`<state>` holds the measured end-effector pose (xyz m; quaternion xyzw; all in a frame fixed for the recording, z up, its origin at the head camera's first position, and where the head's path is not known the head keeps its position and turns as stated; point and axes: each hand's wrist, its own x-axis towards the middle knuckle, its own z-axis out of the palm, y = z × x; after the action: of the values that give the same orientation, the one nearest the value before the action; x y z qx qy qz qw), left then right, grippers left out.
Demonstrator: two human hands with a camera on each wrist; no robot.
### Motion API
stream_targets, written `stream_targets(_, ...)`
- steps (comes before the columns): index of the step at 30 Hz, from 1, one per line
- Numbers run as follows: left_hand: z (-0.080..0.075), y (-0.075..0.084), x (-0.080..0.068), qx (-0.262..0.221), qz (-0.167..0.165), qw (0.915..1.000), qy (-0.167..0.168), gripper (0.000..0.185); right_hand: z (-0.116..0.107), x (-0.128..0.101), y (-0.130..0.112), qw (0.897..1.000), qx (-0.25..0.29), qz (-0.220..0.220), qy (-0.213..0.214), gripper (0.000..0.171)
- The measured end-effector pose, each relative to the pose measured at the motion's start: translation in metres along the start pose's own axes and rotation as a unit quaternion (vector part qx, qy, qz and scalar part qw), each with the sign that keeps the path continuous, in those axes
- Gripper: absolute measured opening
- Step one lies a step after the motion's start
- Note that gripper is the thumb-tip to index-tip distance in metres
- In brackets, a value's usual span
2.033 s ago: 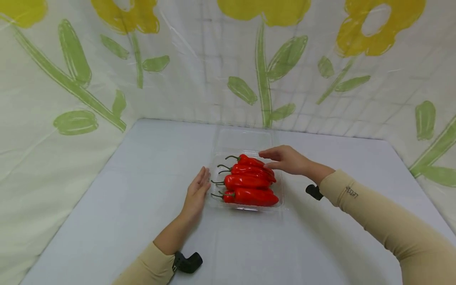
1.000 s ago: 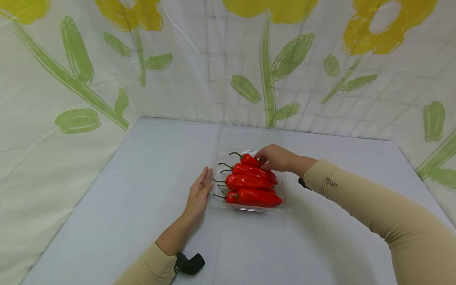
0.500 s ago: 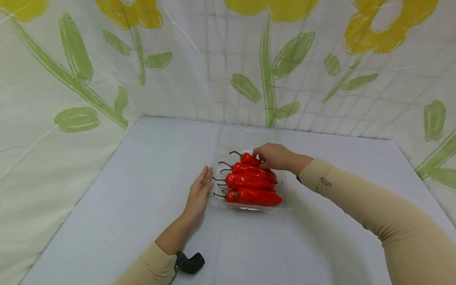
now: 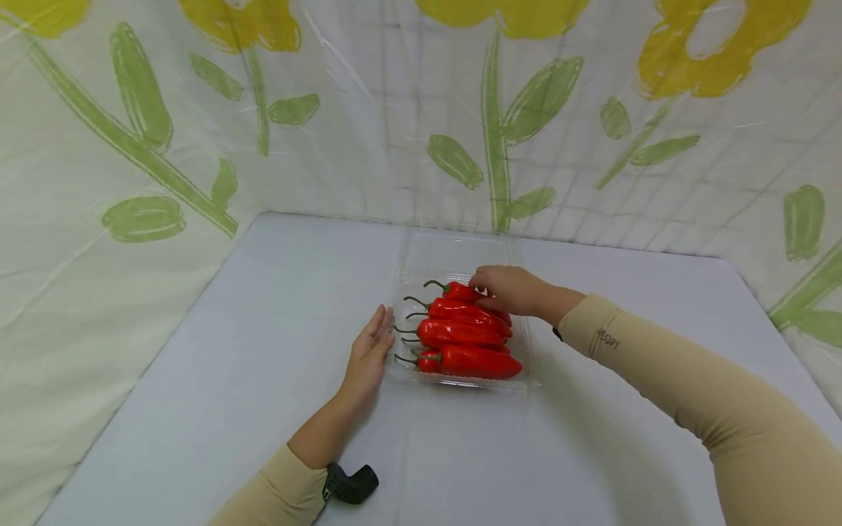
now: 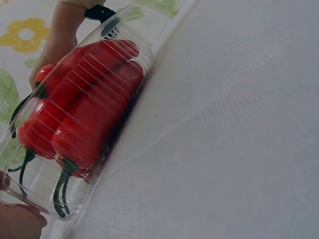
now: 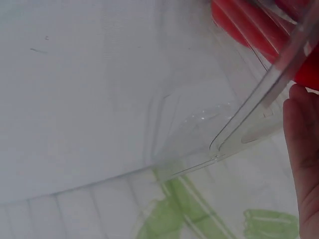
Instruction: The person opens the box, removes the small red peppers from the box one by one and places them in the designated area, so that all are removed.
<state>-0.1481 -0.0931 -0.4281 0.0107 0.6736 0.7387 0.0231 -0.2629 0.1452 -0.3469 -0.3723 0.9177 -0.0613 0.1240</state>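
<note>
A clear plastic clamshell box [image 4: 531,351] holds several red peppers [image 4: 462,333] with curved green stems, laid side by side, stems toward the left. My right hand [image 4: 516,291] reaches in from the right and grips the farthest pepper [image 4: 454,291], its thumb and fingers around the body, covering the tip. In the right wrist view the right hand [image 6: 305,149] shows beside the box wall [image 6: 254,102]. My left hand [image 4: 364,358] rests upright along the box's left side, fingers straight. The left wrist view shows peppers [image 5: 84,99] stacked inside the see-through wall.
The open transparent lid [image 4: 454,252] lies flat behind the box, toward the table's back edge. A white table [image 4: 296,292] spreads around it. Behind hangs a white sheet [image 4: 355,131] printed with yellow flowers and green leaves. A black wrist camera [image 4: 353,485] sits on the left wrist.
My right hand has moved left from above the peppers' right ends and closed its fingers on the farthest pepper. The left hand stays at the box's side.
</note>
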Motion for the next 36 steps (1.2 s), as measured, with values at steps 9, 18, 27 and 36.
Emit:
stream_targets(9, -0.001, 0.001, 0.000, 0.009, -0.001, 1.0000, -0.002, 0.055, 0.004, 0.005, 0.003, 0.998, -0.058, -0.006, -0.005, 0.014)
stream_targets(18, -0.001, 0.000, 0.001, 0.005, 0.007, 0.9999, -0.006, 0.054, 0.005, 0.006, 0.007, 0.997, -0.058, 0.015, -0.046, 0.011)
stream_targets(27, -0.001, 0.000, 0.001, 0.009, 0.007, 0.9999, -0.005, 0.055, -0.001, 0.000, 0.007, 0.999, -0.035, 0.015, -0.021, 0.012)
stream_targets(36, -0.002, 0.002, 0.001, 0.009, -0.006, 0.9999, -0.003, 0.055, -0.014, -0.008, 0.011, 0.999, 0.034, 0.022, 0.008, 0.020)
